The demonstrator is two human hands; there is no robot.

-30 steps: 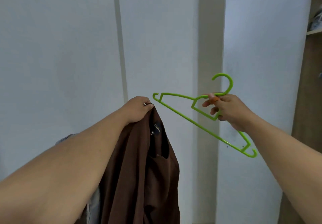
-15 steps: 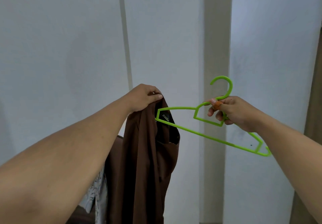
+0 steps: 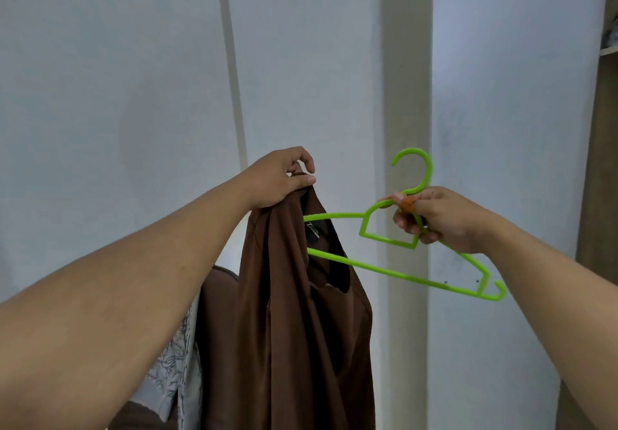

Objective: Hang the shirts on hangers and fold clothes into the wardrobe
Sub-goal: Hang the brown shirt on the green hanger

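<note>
A brown shirt [image 3: 287,312] hangs in front of me, held up at the collar by my left hand [image 3: 279,178], whose fingers pinch the fabric. My right hand [image 3: 438,217] grips a bright green plastic hanger [image 3: 394,270] just below its hook. The hanger's left arm is inside the shirt's neck opening, hidden by cloth. Its right arm sticks out free toward the lower right. A dark label shows inside the collar.
White wardrobe doors [image 3: 133,95] fill the background, with a narrow grey gap between panels. An open wooden wardrobe section [image 3: 602,162] with a shelf stands at the far right. A light patterned cloth [image 3: 174,362] lies low on the left behind my arm.
My right hand has moved the hanger left, and its left arm has gone deeper into the shirt's neck opening. My left hand has lifted the collar slightly.
</note>
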